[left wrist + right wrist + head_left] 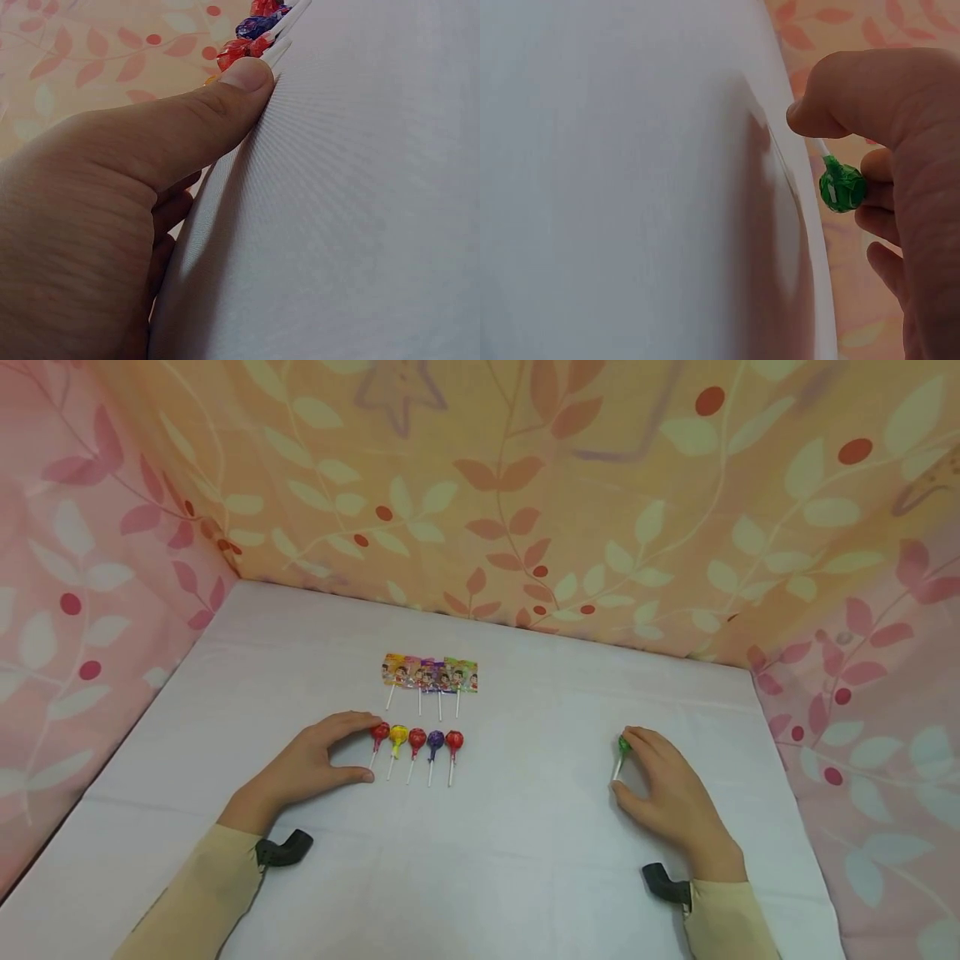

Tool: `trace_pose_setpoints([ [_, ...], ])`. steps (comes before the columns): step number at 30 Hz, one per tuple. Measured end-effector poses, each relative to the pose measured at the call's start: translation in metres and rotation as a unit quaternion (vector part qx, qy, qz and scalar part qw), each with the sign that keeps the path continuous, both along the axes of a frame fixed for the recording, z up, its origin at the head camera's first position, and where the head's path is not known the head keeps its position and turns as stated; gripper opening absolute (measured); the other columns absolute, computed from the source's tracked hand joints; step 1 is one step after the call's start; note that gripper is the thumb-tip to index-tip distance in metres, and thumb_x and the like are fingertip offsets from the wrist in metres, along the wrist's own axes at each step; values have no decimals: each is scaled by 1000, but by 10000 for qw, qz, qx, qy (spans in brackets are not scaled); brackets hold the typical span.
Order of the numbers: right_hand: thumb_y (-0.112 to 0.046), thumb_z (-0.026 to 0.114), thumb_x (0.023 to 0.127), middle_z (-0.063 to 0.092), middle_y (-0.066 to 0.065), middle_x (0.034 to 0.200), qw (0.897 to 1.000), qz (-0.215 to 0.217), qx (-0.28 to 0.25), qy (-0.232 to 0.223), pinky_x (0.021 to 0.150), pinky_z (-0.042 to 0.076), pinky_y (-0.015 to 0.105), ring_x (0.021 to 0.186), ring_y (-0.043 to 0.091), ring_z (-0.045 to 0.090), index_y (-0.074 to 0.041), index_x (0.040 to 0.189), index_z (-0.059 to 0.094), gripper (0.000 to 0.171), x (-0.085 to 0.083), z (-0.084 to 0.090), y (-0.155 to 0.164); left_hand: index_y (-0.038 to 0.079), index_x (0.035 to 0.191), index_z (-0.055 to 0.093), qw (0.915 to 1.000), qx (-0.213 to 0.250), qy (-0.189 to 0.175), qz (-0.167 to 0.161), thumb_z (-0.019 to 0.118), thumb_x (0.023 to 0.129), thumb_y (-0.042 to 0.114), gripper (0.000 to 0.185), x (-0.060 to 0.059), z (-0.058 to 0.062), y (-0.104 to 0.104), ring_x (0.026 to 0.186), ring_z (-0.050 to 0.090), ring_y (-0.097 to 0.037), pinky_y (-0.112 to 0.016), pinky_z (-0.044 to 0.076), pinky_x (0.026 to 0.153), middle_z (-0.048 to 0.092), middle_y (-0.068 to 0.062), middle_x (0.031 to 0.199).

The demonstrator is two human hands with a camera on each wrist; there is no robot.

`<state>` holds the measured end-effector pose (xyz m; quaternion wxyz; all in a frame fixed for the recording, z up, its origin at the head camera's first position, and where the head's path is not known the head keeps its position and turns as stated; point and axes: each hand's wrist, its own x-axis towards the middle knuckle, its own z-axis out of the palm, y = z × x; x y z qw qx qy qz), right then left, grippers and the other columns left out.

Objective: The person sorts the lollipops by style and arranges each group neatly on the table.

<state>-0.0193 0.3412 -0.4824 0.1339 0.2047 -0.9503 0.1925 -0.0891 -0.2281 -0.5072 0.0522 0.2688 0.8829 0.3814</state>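
My left hand (307, 764) holds a red lollipop (380, 732) lengthwise at the left end of a row, fingertips at its wrapped head and thumb by the stick's end. Beside it lie a yellow lollipop (398, 737), another red lollipop (417, 740), a purple lollipop (436, 742) and a third red one. The left wrist view shows the thumb (225, 90), which hides the held lollipop. Far to the right, my right hand (671, 789) pinches a green lollipop (843, 187) lengthwise between thumb and fingers, and the right wrist view shows it just off the table.
Behind the row, several flat-wrapped lollipops (429, 675) overlap side by side, sticks toward me. Everything lies on a white cloth-covered table (525, 860). A leaf-patterned curtain (510, 485) borders the back and both sides. A dark band piece (663, 885) sits at the right wrist.
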Motion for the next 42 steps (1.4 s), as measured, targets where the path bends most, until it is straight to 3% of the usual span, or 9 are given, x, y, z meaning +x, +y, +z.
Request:
trace_pose_setpoints([
  [10,-27,85,86,58,16,154,9993,297,153,-182,128,31,34,145,37,52,3,151,59,77,-9,-3,-29,26,156,62,9999,-106,-68,34,101,80,34,85,1,2,1,149,51,-31,-62,42,122,60,-1,157],
  [31,-28,83,87,59,12,154,9952,967,123,-118,123,40,45,145,31,53,2,151,60,74,-24,-3,-83,28,155,63,10000,-15,16,-52,100,80,40,84,0,1,0,149,52,-27,-60,44,121,60,2,157],
  [42,-30,84,89,58,12,155,9918,1241,123,-279,121,44,50,146,30,53,0,152,60,74,-29,-2,-112,25,155,63,10000,7,-4,-65,100,81,34,83,2,5,0,149,51,-28,-59,43,122,60,1,158],
])
